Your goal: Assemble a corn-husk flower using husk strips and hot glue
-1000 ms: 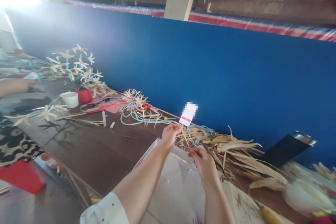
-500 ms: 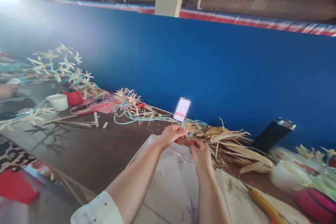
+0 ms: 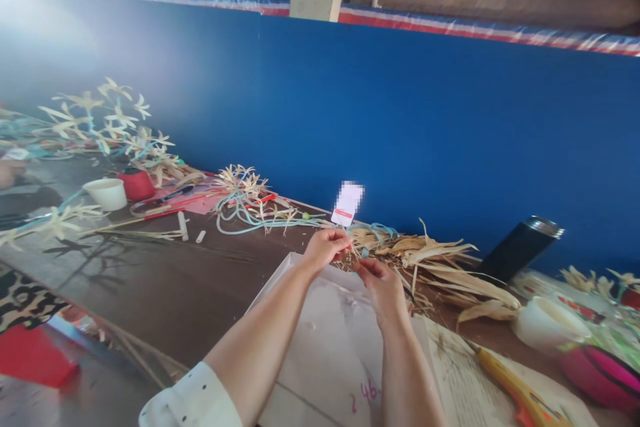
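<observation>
My left hand (image 3: 324, 248) and my right hand (image 3: 381, 283) are held close together above the far edge of a white board (image 3: 320, 353). Both have their fingers pinched on thin straw-coloured strips that run between them. Just beyond the hands lies a pile of dried husk strips (image 3: 440, 267) with some pale blue ribbon (image 3: 380, 233). What exactly sits between the fingertips is too small to make out. A small white card with a red band (image 3: 347, 203) stands behind the left hand.
Straw flowers (image 3: 115, 127), a white cup (image 3: 106, 193), a red spool (image 3: 136, 184) and blue cords (image 3: 250, 217) lie to the left on the dark table (image 3: 165, 280). At right are a black flask (image 3: 517, 250), a white cup (image 3: 547, 325) and a yellow-handled cutter (image 3: 515, 390). A blue wall (image 3: 400, 120) backs the table.
My hands have come together from apart and now stay close, with the right hand raised toward the left. The view has shifted to the right, bringing the white cup and cutter into sight.
</observation>
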A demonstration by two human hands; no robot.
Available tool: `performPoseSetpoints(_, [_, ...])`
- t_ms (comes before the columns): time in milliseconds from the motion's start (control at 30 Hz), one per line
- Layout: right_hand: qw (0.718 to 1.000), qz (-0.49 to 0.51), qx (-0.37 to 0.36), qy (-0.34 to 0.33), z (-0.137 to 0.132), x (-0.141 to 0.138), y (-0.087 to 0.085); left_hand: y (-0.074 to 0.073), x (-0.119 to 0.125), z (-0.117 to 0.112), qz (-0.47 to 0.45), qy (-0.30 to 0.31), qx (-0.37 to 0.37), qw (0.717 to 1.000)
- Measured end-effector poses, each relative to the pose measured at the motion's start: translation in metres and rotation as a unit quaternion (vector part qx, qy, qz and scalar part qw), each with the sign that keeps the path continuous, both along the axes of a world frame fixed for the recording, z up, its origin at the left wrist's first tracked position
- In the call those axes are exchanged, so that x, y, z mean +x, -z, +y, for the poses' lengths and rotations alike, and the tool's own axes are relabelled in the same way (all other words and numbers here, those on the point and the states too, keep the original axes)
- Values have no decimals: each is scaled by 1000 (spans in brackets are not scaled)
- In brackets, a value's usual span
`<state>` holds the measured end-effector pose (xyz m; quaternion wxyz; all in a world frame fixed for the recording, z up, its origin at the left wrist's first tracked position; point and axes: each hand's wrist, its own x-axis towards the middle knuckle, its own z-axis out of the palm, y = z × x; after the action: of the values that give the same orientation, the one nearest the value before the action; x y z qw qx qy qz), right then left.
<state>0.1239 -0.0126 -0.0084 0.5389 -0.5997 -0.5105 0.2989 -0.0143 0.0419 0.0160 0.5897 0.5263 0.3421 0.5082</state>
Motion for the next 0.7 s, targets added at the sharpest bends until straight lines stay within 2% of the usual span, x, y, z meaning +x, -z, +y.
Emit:
performPoseSetpoints(367, [999,-27,1,32,1,3,3,-4,-3,0,7,-5,8,1000])
performPoseSetpoints(533, [999,-46,11,26,-3,-4,-4,-3,0,-1,-37,-1,-10,999])
performPoseSetpoints(633, [996,-73,28,41,-7,0,-13,-1,0,2,-23,-43,-17,999])
performPoseSetpoints(700, [989,-97,54,103,-9,12,-17,1,1,5,-13,-85,-24,996])
